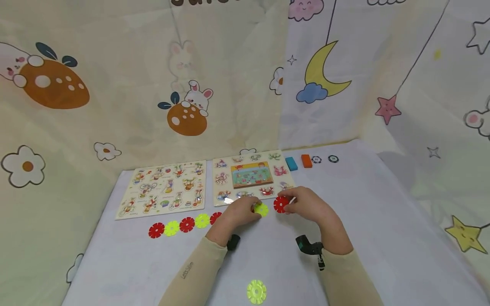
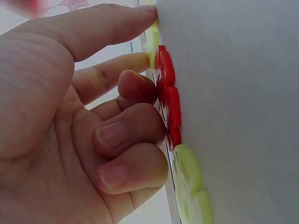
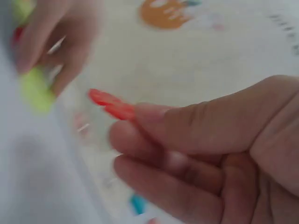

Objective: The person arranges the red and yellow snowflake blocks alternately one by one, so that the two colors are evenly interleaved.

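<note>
My left hand (image 1: 238, 213) is at the right end of a row of notched plastic discs, its thumb and index finger at the edges of a yellow-green disc (image 1: 262, 209) lying on the table. Its other fingers are curled beside a red disc (image 2: 170, 100) in the left wrist view. My right hand (image 1: 309, 207) pinches another red disc (image 1: 280, 204) between thumb and fingers, raised off the cloth in the right wrist view. To the left, the row shows a red disc (image 1: 156, 230), a yellow-green disc (image 1: 171, 228) and more in alternating colours; my left hand hides part of it.
A single yellow-green disc (image 1: 256, 292) lies near the front. Behind the row are two picture puzzle boards (image 1: 162, 191) (image 1: 226, 171). A blue block (image 1: 291, 164), an orange block (image 1: 306, 161) and two round chips (image 1: 333, 159) lie at the back right, before a patterned cloth wall.
</note>
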`<state>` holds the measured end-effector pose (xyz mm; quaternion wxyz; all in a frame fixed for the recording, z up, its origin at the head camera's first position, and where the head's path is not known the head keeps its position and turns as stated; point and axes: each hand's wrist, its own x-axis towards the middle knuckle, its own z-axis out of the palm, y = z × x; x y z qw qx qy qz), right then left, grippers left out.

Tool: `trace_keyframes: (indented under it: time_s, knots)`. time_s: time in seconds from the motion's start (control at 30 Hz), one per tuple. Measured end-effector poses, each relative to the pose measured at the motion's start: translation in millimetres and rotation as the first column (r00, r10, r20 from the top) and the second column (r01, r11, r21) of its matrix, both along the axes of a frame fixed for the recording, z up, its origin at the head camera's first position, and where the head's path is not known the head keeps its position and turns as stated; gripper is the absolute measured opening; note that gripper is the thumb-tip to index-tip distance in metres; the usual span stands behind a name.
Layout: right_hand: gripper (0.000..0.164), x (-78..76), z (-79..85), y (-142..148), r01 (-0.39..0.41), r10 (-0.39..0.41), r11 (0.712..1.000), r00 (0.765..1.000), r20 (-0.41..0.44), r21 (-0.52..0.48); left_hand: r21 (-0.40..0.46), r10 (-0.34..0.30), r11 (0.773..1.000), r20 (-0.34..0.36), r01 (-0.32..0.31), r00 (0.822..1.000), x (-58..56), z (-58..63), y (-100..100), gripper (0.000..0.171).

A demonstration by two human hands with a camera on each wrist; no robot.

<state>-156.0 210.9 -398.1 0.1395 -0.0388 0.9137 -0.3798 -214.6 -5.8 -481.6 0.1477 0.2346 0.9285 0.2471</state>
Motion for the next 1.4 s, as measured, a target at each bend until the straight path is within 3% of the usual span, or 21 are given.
trace_keyframes:
  time_s: [0.2,0.33,0.57,0.8,1.03,1.27,1.4]
  knots:
    - [0.044,-26.2,-47.1,5,0.06,-0.062,0.996,0.998,0.028,0.059,-0.017,-0.014,1.0,-0.003,0.014,1.0,2.7,2.2,0,0.044]
    - [0.05,-31.4,-62.1,3,0.041,-0.044,0.996,0.999,0.029,0.085,-0.021,-0.009,1.0,-0.005,0.009,1.0,4.1,4.1,0,0.045]
    - [0.041,-31.0,-67.3,-1,0.051,-0.05,0.986,0.999,-0.01,0.159,-0.038,-0.023,0.999,-0.037,0.022,0.999,5.1,5.9,1,0.044]
    - [0.034,-30.4,-73.2,-3,0.043,-0.038,0.987,0.999,-0.034,0.157,-0.065,-0.053,0.997,-0.064,0.049,0.997,7.9,7.6,5,0.046]
    - [0.033,-30.9,-69.2,-5,0.049,-0.041,0.987,0.998,-0.055,0.152,-0.071,-0.067,0.996,-0.099,0.06,0.993,6.7,12.9,28,0.048]
    - [0.03,-30.3,-72.8,-6,0.024,-0.014,0.987,0.998,-0.059,0.162,-0.065,-0.077,0.995,-0.074,0.072,0.994,1.7,4.6,40,0.034]
    - [0.032,-25.8,-63.9,-4,0.026,-0.015,0.983,0.998,-0.058,0.184,-0.057,-0.084,0.995,-0.085,0.079,0.993,1.5,4.4,40,0.03]
